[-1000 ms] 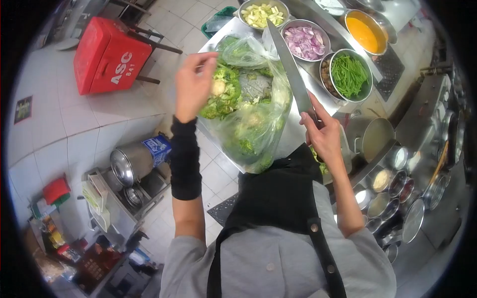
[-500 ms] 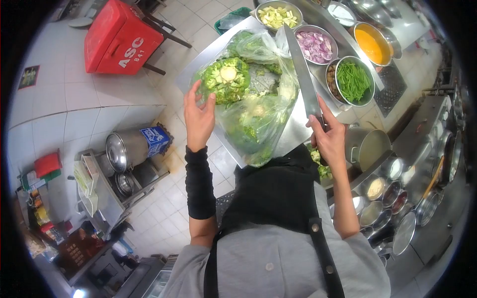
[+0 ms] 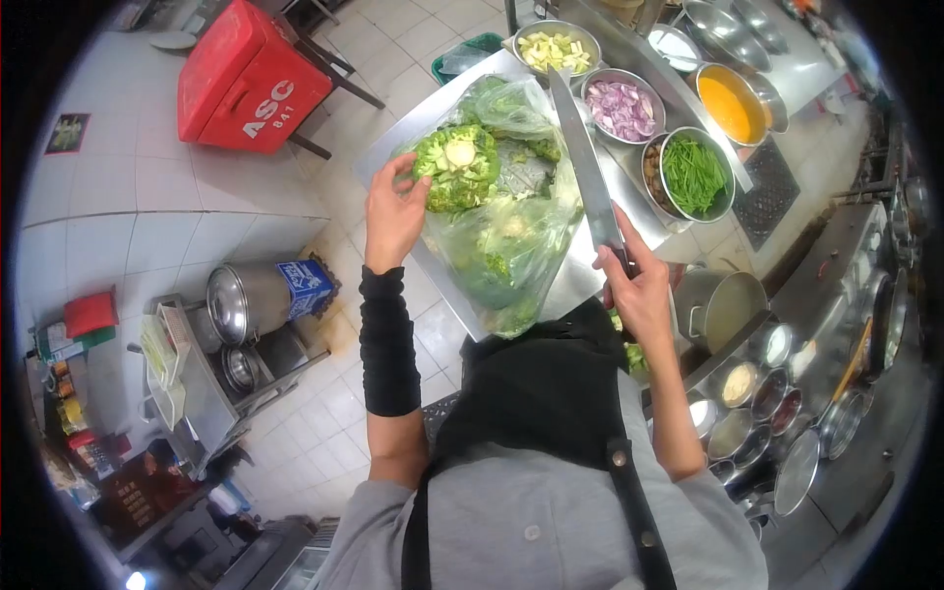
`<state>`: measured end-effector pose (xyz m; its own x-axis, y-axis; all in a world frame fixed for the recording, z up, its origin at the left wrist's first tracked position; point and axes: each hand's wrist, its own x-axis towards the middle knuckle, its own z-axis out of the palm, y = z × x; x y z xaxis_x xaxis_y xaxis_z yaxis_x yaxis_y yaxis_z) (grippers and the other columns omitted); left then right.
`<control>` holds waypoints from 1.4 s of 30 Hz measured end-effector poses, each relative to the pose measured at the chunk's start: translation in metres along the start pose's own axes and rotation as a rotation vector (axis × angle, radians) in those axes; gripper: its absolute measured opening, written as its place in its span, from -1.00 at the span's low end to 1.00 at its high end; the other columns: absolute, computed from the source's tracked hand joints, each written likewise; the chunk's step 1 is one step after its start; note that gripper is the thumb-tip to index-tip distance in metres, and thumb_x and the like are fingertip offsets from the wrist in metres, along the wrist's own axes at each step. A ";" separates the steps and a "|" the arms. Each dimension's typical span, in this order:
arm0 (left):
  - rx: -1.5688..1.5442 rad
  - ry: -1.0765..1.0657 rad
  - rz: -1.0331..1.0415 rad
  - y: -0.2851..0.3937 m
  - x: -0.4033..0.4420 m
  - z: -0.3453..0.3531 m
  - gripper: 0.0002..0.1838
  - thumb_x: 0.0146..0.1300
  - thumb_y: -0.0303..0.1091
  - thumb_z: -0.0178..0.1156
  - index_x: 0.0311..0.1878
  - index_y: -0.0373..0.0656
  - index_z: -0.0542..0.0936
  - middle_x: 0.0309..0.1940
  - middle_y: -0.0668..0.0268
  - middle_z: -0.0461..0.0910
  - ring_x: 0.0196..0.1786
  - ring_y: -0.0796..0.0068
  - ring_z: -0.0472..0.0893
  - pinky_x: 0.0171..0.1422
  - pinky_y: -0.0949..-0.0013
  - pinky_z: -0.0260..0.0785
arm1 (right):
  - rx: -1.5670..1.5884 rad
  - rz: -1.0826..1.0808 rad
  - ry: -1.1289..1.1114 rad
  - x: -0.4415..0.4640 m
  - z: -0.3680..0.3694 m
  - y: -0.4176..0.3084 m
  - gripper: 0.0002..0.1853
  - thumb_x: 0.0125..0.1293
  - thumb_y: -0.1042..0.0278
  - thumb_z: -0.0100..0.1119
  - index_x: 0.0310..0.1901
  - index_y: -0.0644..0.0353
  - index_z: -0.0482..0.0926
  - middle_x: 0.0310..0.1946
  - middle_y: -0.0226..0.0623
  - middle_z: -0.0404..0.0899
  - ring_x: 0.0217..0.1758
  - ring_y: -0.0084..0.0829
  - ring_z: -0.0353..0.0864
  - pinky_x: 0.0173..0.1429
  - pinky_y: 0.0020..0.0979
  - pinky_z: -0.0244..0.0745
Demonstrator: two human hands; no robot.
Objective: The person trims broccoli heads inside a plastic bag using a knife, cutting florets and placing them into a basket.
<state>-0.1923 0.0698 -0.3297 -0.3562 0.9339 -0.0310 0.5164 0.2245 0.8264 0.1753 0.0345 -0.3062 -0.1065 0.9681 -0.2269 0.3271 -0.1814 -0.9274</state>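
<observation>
A head of broccoli [image 3: 460, 162] sits stem-side up on a clear plastic bag [image 3: 506, 251] that holds more broccoli. My left hand [image 3: 397, 211] is at the left side of the broccoli head, its curled fingers and thumb against the edge. In my right hand [image 3: 637, 280] is the handle of a large knife [image 3: 588, 162]. The broad blade points away from me, over the right part of the steel worktop [image 3: 457, 313], to the right of the bag. Bag and broccoli rest on this worktop.
Along the far right are bowls of cut pale green vegetable [image 3: 558, 49], chopped onion [image 3: 621, 106], green pieces [image 3: 694, 175] and orange liquid [image 3: 732, 103]. A large pot [image 3: 723, 310] stands right of me. A red box [image 3: 251, 84] is at the far left.
My left hand has moved in closer against the broccoli head, with its fingers more curled. The knife stays in my right hand, tilted slightly differently. The whole view has shifted a little.
</observation>
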 end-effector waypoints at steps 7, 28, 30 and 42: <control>-0.290 -0.109 -0.206 -0.001 0.010 0.002 -0.24 0.51 -0.29 0.46 0.71 0.01 0.42 0.58 -0.14 0.49 0.28 0.09 0.78 0.19 0.12 0.72 | 0.021 0.079 -0.068 -0.010 0.003 -0.028 -0.17 0.64 0.44 0.29 0.84 -0.30 0.28 -0.39 -0.31 0.76 -0.58 -0.58 0.52 -0.34 -0.34 0.56; 0.263 0.236 0.311 0.045 -0.018 0.052 -0.57 0.30 -0.44 0.49 0.23 -0.14 0.66 0.20 0.10 0.57 0.32 0.03 0.58 0.23 0.11 0.62 | -0.600 -0.230 -0.292 -0.042 -0.019 -0.052 -0.09 0.50 0.60 0.24 0.80 -0.39 0.32 -0.40 0.06 0.67 -0.36 0.16 0.74 -0.10 0.18 0.61; 0.251 0.220 0.327 0.047 -0.018 0.050 -0.59 0.30 -0.45 0.48 0.20 -0.16 0.66 0.18 0.11 0.57 0.31 0.03 0.58 0.18 0.11 0.63 | -0.594 -0.233 -0.315 -0.042 -0.018 -0.055 -0.08 0.49 0.60 0.24 0.81 -0.38 0.29 -0.40 0.07 0.66 -0.35 0.17 0.74 -0.10 0.19 0.64; 0.312 0.203 0.324 0.043 -0.016 0.057 -0.61 0.22 -0.45 0.44 0.09 -0.26 0.56 0.02 0.00 0.59 0.16 -0.13 0.59 0.35 -0.04 0.46 | -0.678 -0.333 -0.372 -0.012 0.005 -0.047 0.05 0.34 0.67 0.16 0.87 -0.15 0.14 -0.37 0.13 0.69 -0.33 0.23 0.77 -0.11 0.17 0.71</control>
<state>-0.1202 0.0798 -0.3255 -0.2673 0.9031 0.3361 0.8232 0.0327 0.5669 0.1561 0.0307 -0.2610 -0.5610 0.8108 -0.1668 0.7045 0.3618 -0.6106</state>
